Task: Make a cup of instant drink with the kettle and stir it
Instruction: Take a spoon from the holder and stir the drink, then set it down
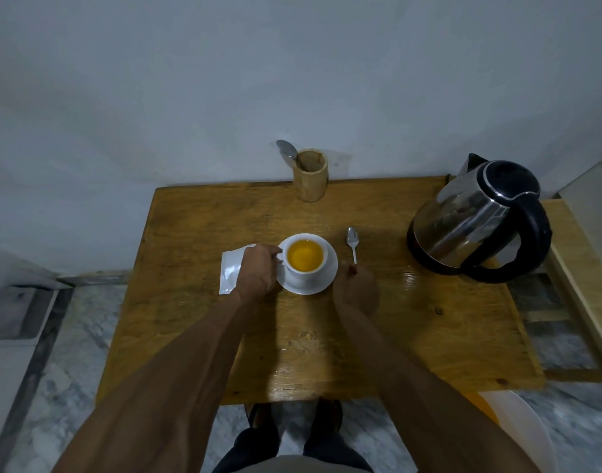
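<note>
A white cup (306,269) holding orange-yellow liquid stands on a white saucer (321,285) in the middle of the wooden table (412,336). My left hand (257,271) grips the cup's handle on its left side. A small metal spoon (353,244) lies on the table just right of the saucer, bowl pointing away. My right hand (356,290) rests at the spoon's near end, fingers curled at the handle tip; whether it pinches the handle is unclear. A steel kettle (473,220) with a black handle and lid stands at the right.
A white sachet (229,273) lies flat left of the cup, partly under my left hand. A bamboo holder (310,175) with another spoon (286,151) stands at the table's back edge by the wall. A white bowl-like object (518,425) sits on the floor at lower right.
</note>
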